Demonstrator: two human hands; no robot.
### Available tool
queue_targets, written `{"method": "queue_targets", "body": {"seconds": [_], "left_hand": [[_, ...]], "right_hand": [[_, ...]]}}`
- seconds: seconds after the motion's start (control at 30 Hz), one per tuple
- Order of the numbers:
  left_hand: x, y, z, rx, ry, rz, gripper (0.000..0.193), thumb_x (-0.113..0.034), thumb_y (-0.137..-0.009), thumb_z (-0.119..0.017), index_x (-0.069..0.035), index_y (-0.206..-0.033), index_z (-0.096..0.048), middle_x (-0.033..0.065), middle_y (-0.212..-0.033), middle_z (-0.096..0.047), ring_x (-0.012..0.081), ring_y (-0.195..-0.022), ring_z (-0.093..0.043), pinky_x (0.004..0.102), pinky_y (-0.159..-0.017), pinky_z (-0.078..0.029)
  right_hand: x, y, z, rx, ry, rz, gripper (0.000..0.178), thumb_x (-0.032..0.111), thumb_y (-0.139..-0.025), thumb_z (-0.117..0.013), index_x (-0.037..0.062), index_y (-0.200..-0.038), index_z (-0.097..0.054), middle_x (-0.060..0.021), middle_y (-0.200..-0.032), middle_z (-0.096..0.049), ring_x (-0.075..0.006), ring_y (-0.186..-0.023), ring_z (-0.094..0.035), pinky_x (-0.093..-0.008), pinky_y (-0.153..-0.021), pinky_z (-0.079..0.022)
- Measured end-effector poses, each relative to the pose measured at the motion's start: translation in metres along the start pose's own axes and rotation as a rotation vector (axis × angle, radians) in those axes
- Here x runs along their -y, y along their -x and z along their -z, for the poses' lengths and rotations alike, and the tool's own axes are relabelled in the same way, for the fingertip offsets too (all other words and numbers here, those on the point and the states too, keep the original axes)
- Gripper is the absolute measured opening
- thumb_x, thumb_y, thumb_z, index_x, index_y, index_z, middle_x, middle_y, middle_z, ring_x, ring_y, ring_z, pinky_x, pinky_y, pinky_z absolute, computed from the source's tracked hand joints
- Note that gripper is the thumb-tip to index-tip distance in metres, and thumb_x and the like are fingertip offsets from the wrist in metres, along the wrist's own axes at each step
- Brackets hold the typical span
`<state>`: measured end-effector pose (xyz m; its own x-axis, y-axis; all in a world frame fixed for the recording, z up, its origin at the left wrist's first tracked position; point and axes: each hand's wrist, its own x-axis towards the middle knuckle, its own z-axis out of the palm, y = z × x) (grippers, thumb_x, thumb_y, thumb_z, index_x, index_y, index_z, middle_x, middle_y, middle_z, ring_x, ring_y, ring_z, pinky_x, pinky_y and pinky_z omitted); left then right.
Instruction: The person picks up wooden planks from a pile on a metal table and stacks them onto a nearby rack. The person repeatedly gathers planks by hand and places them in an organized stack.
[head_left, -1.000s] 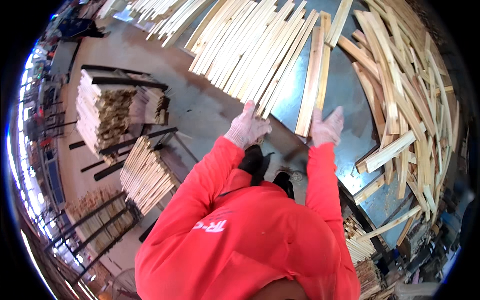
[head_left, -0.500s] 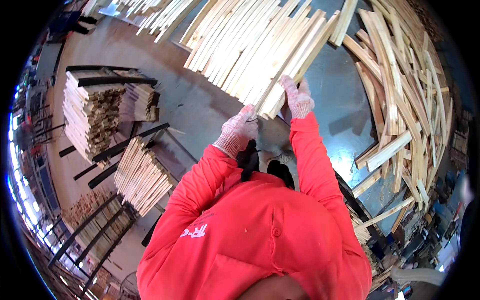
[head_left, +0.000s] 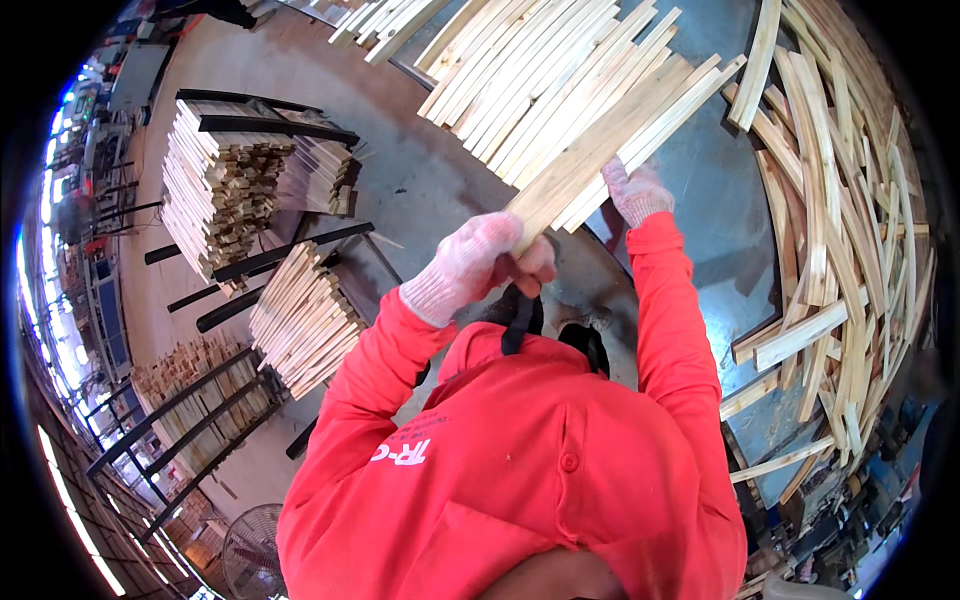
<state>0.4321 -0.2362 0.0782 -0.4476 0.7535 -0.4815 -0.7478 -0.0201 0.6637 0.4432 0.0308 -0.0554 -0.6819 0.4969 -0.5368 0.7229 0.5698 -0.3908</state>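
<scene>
My left hand (head_left: 475, 262), in a whitish knit glove, is closed around the near end of a wooden slat (head_left: 605, 140). That slat lies tilted with its broad, darker face up, over the right edge of a row of pale wooden slats (head_left: 530, 80) laid side by side. My right hand (head_left: 641, 193), gloved alike, grips the pale slats (head_left: 655, 132) at the row's right side; its thumb shows on top, and its other fingers are partly hidden. Under the row is a grey metal tabletop (head_left: 705, 215).
A jumbled heap of long wooden strips (head_left: 825, 230) covers the table's right side. To the left, stacked slats (head_left: 215, 200) and a smaller bundle (head_left: 303, 320) rest on black metal racks (head_left: 290, 250). A further rack of slats (head_left: 195, 400) and a fan (head_left: 252, 550) stand at lower left.
The slat at my left hand has turned from narrow edge to broad face up. My left hand now wraps its near end. The whole view has shifted, moving the scene rightward.
</scene>
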Motion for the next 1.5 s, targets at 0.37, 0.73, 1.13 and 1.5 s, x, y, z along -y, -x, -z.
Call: {"method": "queue_targets", "body": {"seconds": [0.37,0.73,1.13,1.5], "left_hand": [[-0.088,0.103,-0.009,-0.193,-0.388,-0.424,0.067,-0.054,-0.080,-0.064,0.011,-0.095,-0.062,0.0095,-0.071,-0.062,0.0216,-0.062,-0.058,0.0322,-0.059,-0.047],[-0.052,0.016,0.056,0.018,-0.831,-0.403,0.051,-0.033,-0.077,-0.073,0.001,-0.112,-0.065,0.0180,-0.108,-0.069,0.0269,-0.092,-0.068,0.0331,-0.079,-0.054],[0.047,-0.125,0.117,-0.718,0.281,0.120,0.071,-0.045,-0.082,-0.077,-0.004,-0.133,-0.049,0.0178,-0.128,-0.055,0.0344,-0.110,-0.057,0.0518,-0.093,-0.046],[-0.016,-0.061,0.048,-0.775,-0.310,0.136,0.077,-0.050,-0.085,-0.072,0.001,-0.137,-0.047,0.0128,-0.105,-0.068,0.0236,-0.097,-0.062,0.0336,-0.085,-0.047]], "right_hand": [[-0.008,0.008,0.069,-0.223,-0.322,0.469,0.086,0.060,-0.088,-0.057,-0.0014,-0.145,-0.038,-0.0263,-0.119,-0.063,-0.0380,-0.116,-0.059,-0.0436,-0.098,-0.045],[-0.021,0.082,0.186,-0.377,0.700,0.748,0.089,0.026,-0.072,-0.078,0.0099,-0.149,-0.035,-0.0146,-0.123,-0.060,-0.0294,-0.113,-0.058,-0.0399,-0.098,-0.046],[-0.046,0.070,0.018,-0.167,-0.874,-0.056,0.068,0.015,-0.084,-0.075,0.0089,-0.144,-0.043,0.0002,-0.087,-0.057,-0.0082,-0.064,-0.053,-0.0231,-0.052,-0.051],[0.015,0.035,-0.019,-0.153,-1.161,-0.126,0.043,0.024,-0.085,-0.073,0.0021,-0.118,-0.057,-0.0052,-0.080,-0.063,-0.0125,-0.060,-0.057,-0.0247,-0.051,-0.051]]}}
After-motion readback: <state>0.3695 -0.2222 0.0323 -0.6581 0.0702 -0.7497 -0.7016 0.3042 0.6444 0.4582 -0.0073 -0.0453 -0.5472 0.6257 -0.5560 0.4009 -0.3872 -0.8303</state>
